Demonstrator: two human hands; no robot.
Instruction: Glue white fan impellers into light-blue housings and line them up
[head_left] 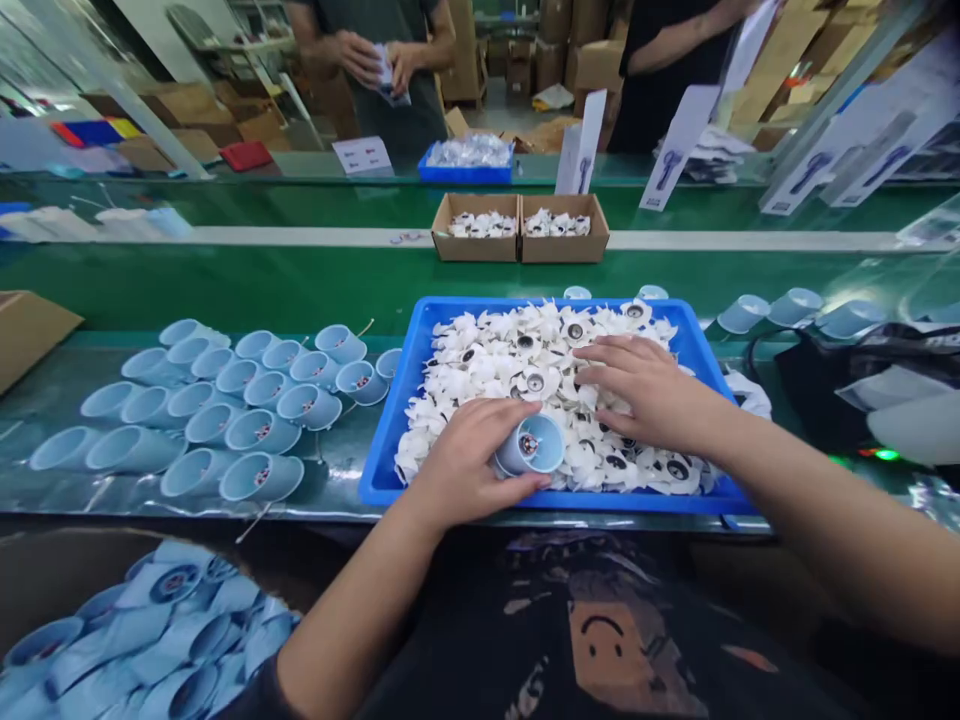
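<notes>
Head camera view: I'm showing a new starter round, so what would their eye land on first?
The bright blue tray heaped with white petal-shaped parts dominates the bench's middle, with the right hand spread on the heap. The left hand grips a pale blue cup over the tray's near side. Many matching cups lie on their sides left of the tray.

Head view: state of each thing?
Pale blue plastic cup, held.
Left hand, closed around that cup.
Blue plastic tray, heaped with white parts.
Right hand, open on the white parts.
Bench cups, lying on their sides.
Cardboard trays, holding white parts.
</notes>
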